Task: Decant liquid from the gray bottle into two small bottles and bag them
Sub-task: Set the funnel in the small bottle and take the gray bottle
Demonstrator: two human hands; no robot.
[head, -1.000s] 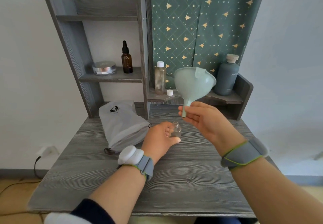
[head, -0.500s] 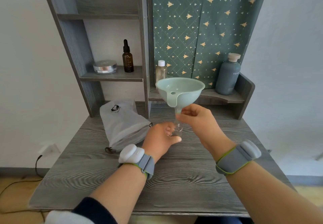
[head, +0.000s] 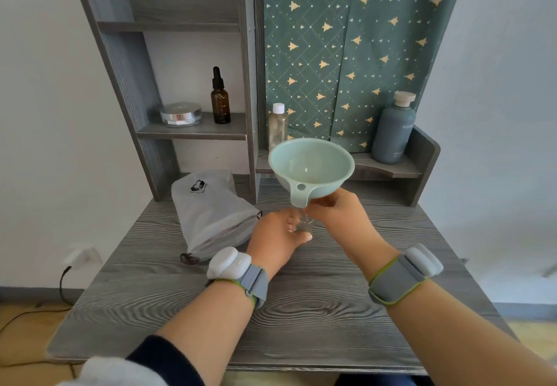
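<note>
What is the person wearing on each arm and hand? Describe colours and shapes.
The left hand and right hand are bare. The left wristband and right wristband are grey fabric edged lime green, each with a rounded white module. Only the left arm shows a sleeve, dark navy.

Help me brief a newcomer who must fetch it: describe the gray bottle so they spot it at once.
Find the green cloth with gold trees behind the desk. On the low shelf below it, at the right end, stands the gray bottle. It is opaque and wide with a pale cap, unlike the slim clear bottle further left.
</note>
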